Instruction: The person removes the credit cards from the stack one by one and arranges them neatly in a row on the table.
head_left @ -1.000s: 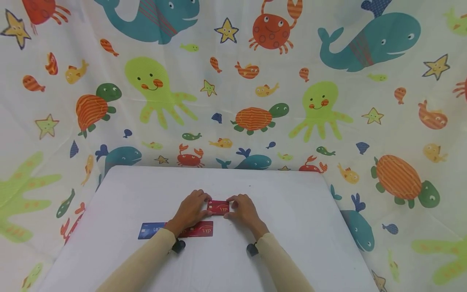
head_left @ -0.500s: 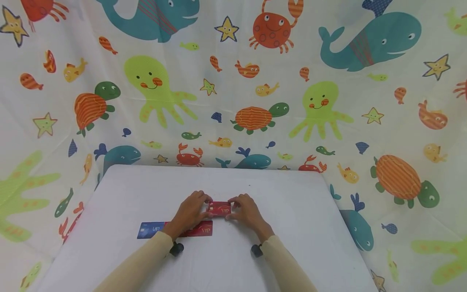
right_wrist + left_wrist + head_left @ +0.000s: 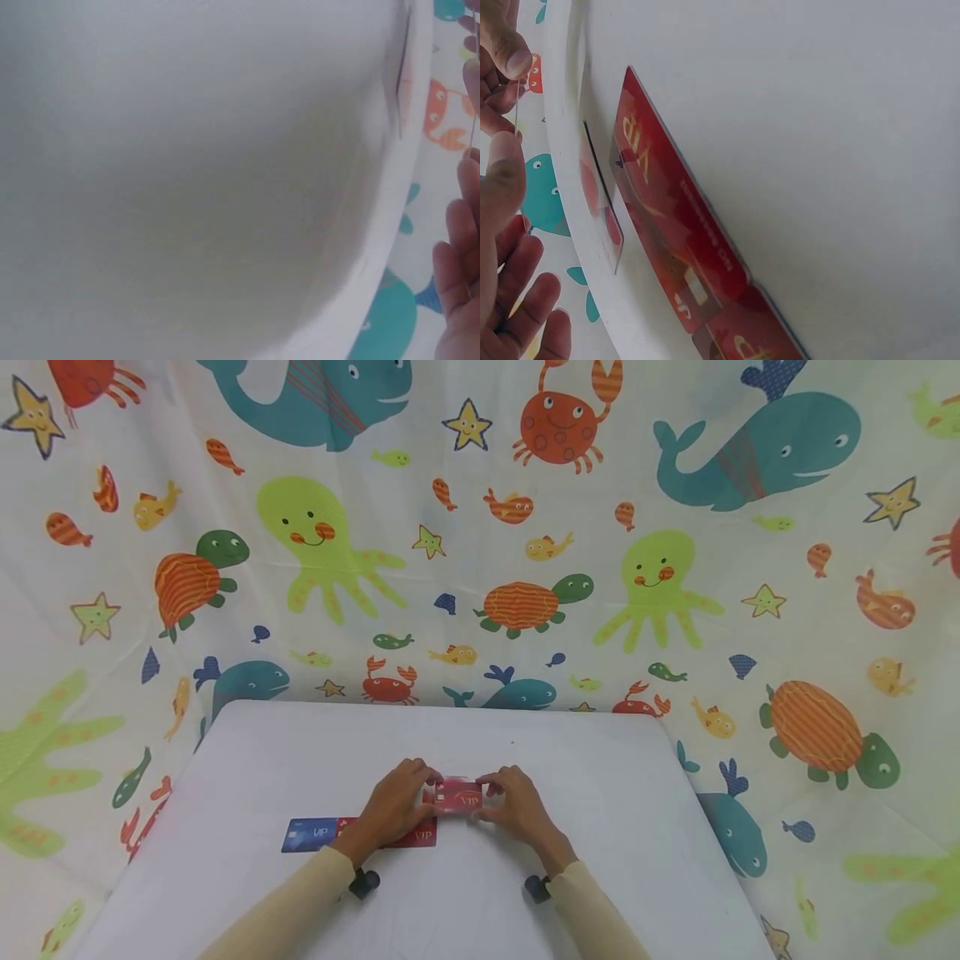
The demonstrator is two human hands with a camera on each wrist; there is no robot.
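Between both hands, a red VIP card (image 3: pixel 459 797) is held up, slightly blurred in the head view. My left hand (image 3: pixel 397 800) pinches its left end between thumb and fingers. The right hand (image 3: pixel 517 806) pinches the opposite end the same way. In the left wrist view the held card appears edge-on, as a thin line between the left hand (image 3: pixel 510 225) and the other hand's fingertips. Below it, another card (image 3: pixel 601 199) with red shapes lies on the table. Fingers of the right hand (image 3: pixel 461 255) show at the edge of the right wrist view.
Nearer me on the white table (image 3: pixel 600 827), a blue VIP card (image 3: pixel 307 834) lies in a row with a red card (image 3: pixel 347 823) and another red VIP card (image 3: pixel 422 836), partly covered by the left hand and wrist. A curtain with sea animals (image 3: pixel 517 604) hangs behind the table.
Both hands have moved a little to the right and towards me, with the red card between them. A thin edge now shows behind that card.
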